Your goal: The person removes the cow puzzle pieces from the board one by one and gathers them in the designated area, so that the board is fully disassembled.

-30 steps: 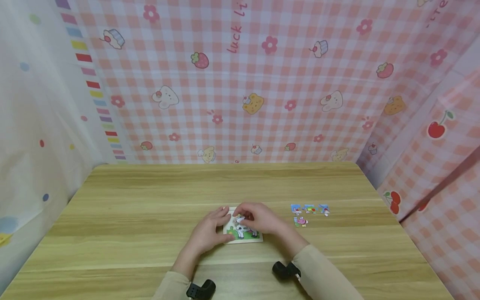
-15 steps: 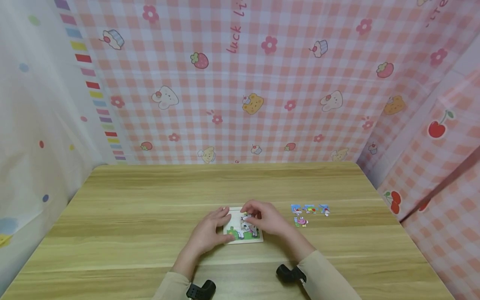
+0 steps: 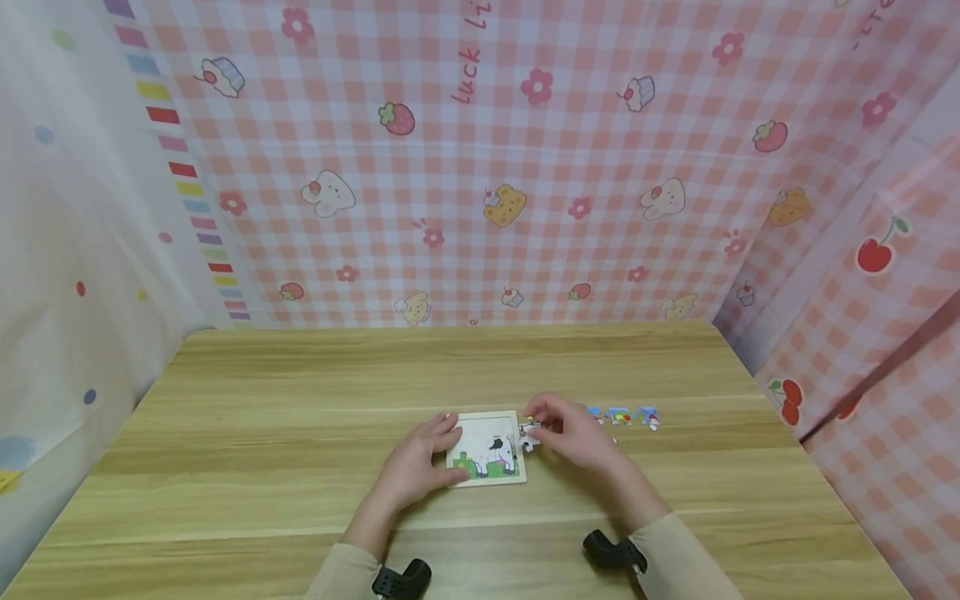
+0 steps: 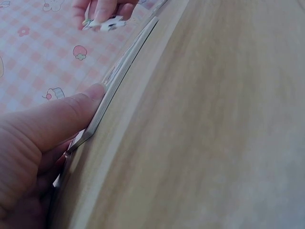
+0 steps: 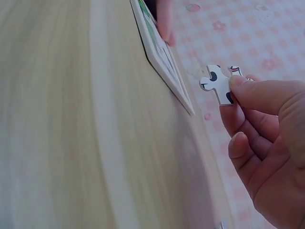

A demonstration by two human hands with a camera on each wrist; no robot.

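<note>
- Left hand (image 3: 417, 463), lower centre of the head view, is pressing relaxed fingers on the puzzle board (image 3: 489, 448), pinning its left edge; best to keep that pressure flat.
- Right hand (image 3: 576, 433) is pinching a puzzle piece (image 5: 220, 84) just off the board's right edge; judging by the gap, lifting clear and avoiding bending the tabs looks sensible.
- Board is looking thin, rigid and printed; the piece is flat card with knobbed edges.
- Loose pieces (image 3: 621, 416) are lying further right on the smooth wood-grain table (image 3: 300, 392).
</note>
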